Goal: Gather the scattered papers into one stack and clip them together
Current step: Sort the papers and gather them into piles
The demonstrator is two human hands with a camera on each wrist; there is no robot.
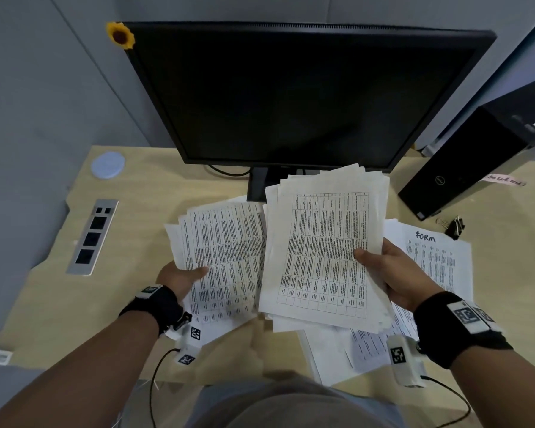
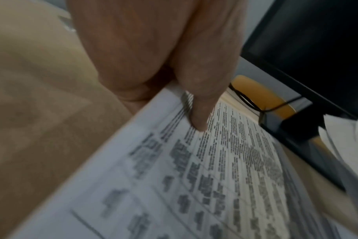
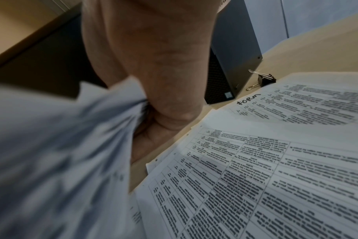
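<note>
My right hand (image 1: 380, 270) grips a thick, uneven sheaf of printed papers (image 1: 322, 248) by its right edge, thumb on top, lifted above the desk. My left hand (image 1: 183, 276) pinches a second, thinner bundle of printed sheets (image 1: 223, 257) at its left edge; the left wrist view shows the thumb (image 2: 200, 113) pressing on that bundle (image 2: 215, 177). More sheets lie flat on the desk at the right, the top one headed "FORM" (image 1: 430, 254) (image 3: 276, 145). A black binder clip (image 1: 454, 227) (image 3: 265, 80) lies beyond those sheets, by the computer tower.
A black monitor (image 1: 291, 97) stands just behind the papers, its stand (image 1: 257, 183) near the lifted sheaf. A black computer tower (image 1: 464, 162) lies at the right. A socket panel (image 1: 93, 236) and a round blue disc (image 1: 107, 165) sit at the left of the wooden desk (image 1: 59, 304).
</note>
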